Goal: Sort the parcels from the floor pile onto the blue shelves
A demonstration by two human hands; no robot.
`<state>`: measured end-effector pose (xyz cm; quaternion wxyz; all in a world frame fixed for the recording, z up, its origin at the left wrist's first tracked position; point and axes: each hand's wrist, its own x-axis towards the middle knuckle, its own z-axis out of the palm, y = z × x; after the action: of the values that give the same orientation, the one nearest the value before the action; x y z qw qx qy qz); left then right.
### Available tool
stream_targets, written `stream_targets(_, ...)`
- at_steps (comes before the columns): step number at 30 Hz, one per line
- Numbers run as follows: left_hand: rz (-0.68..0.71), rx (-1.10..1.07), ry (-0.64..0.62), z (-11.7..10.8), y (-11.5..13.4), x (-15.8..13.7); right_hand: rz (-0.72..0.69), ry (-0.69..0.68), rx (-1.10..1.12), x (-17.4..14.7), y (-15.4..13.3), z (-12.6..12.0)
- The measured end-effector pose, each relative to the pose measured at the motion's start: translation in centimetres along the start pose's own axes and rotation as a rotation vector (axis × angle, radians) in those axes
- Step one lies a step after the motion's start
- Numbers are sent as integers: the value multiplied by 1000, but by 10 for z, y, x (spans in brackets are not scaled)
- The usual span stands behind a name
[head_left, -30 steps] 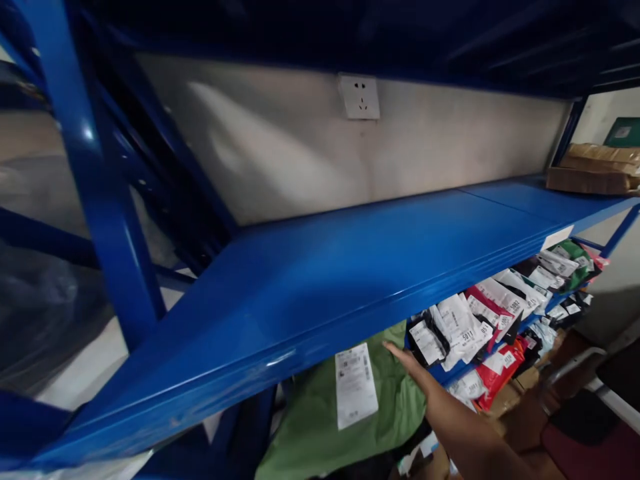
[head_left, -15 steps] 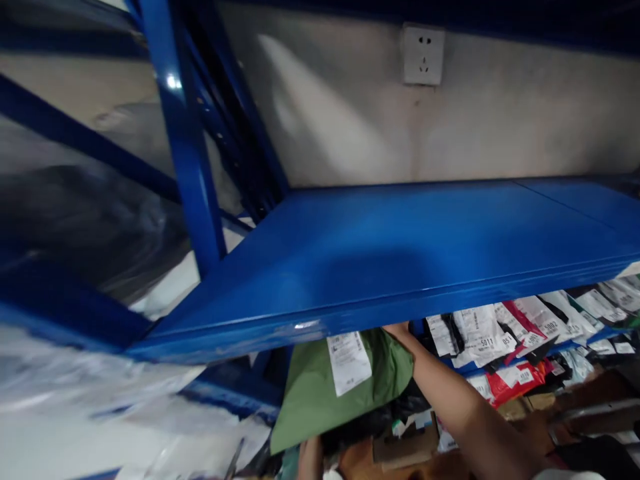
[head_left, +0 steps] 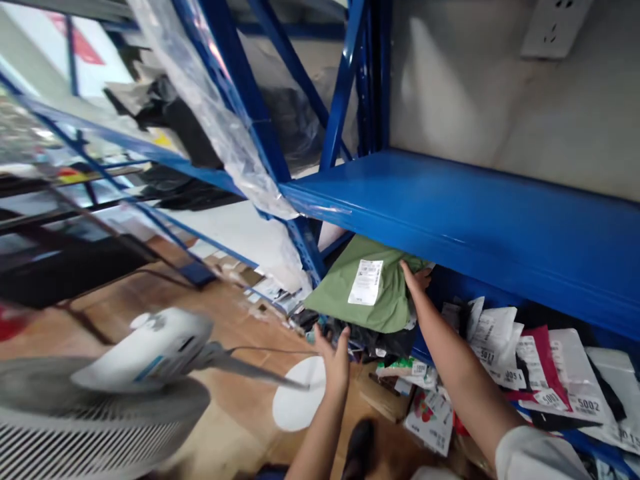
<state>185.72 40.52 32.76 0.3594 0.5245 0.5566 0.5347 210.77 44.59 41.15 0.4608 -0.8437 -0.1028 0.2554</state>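
Where the blue shelf overhangs, the right hand presses flat on the green mailer bag, fingertips hidden behind its edge; grasp cannot be told. Left hand open, fingers spread, just below the bag, touching nothing. Bag sits tilted under the shelf, white label up. Fan blurred, cut off.

— What do you have around you there?
— You've got a bare blue shelf ahead, with a white wall socket above it.
— And lower down?
— White and red labelled mailers stand in a row beneath that shelf. A white standing fan sits blurred at your left, over the brown floor. Clear plastic sheeting hangs off the frame.
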Motion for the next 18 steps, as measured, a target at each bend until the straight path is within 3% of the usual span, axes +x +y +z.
stream_targets(5, 277, 144, -88, 24, 19, -40, -156, 65, 58, -4, 16, -13)
stream_targets(9, 309, 163, -227, 20, 24, -43, -507, 109, 221, -21, 64, -31)
stream_targets(13, 372, 75, -337, -11, 6, -36, -925, 85, 331, -73, 167, -51)
stream_targets(15, 369, -11, -277, -28, -21, -34, -1027, 28, 290, -105, 231, -55)
stream_targets(16, 335, -49, -203, -35, -41, -33, -1037, -72, 226, -119, 263, -53)
stream_targets(18, 206, -77, -43, -42, -88, -33, -859, -254, 86, -138, 325, -45)
